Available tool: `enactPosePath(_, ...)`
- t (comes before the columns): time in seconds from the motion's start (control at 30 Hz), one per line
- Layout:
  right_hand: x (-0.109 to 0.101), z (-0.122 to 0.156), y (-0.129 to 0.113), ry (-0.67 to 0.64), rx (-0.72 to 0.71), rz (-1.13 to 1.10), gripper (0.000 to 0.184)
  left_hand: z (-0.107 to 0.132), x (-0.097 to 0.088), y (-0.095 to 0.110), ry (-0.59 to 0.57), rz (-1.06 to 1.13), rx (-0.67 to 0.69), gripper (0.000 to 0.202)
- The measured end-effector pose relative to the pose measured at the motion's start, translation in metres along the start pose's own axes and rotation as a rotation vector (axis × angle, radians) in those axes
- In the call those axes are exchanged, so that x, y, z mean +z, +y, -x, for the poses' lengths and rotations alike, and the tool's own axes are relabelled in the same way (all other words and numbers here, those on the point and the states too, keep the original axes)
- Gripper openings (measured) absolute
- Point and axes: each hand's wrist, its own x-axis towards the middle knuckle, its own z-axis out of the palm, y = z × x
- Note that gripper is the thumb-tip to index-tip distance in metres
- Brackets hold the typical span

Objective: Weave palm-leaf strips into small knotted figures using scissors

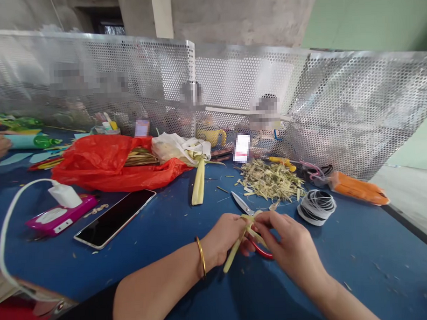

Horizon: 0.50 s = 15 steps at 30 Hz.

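My left hand [232,234], with a gold bangle at the wrist, pinches a pale yellow-green corn husk strip [234,252] whose tail hangs down toward me. The fingers of my right hand [286,237] are closed on the folded upper part of the same strip, close beside the left fingers. Scissors [241,203] lie on the table just behind and under my hands; their blades point away to the left, and the red handles are partly hidden by my fingers. A longer flat husk piece [198,181] lies farther back.
Husk scraps [270,181] are heaped behind my hands, with a spool of cord [316,207] to their right. At left are a black phone [115,219], a magenta power strip [61,215] and a red plastic bag [94,159]. A perforated metal screen [238,75] borders the blue table.
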Motion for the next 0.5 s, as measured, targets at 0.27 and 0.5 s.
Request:
enactPosePath(0.27,0.005,0.003,-0.006,0.120,-0.383,0.278,0.017,0.001,-0.001,0.006,-0.067,0.276,0.037,0.016)
enactPosePath(0.5,0.012,0.002,0.000,0.094,-0.328,0.317,0.022,0.001,-0.003,0.007,-0.109,0.402,0.050,0.014)
